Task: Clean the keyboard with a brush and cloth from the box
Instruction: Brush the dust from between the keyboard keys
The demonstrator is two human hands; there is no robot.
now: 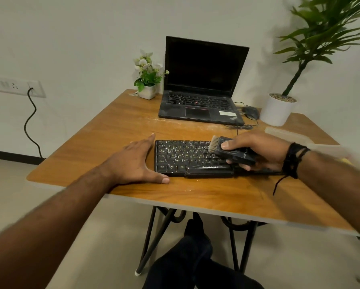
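A black keyboard [183, 158] lies near the front of the wooden table [195, 190]. My left hand [137, 161] lies flat with straight fingers against the keyboard's left end, thumb along its front corner. My right hand [260, 151] grips a dark brush [230, 150] over the keyboard's right half. The brush's pale bristles point left, just above the upper key rows. A clear plastic box [289, 134] sits at the right, partly blurred. No cloth can be made out.
An open black laptop [200, 101] stands at the back with a mouse [251, 112] and cable beside it. A small flower pot [148, 88] is at the back left, a large white planter [277, 109] at the back right. My legs show under the table.
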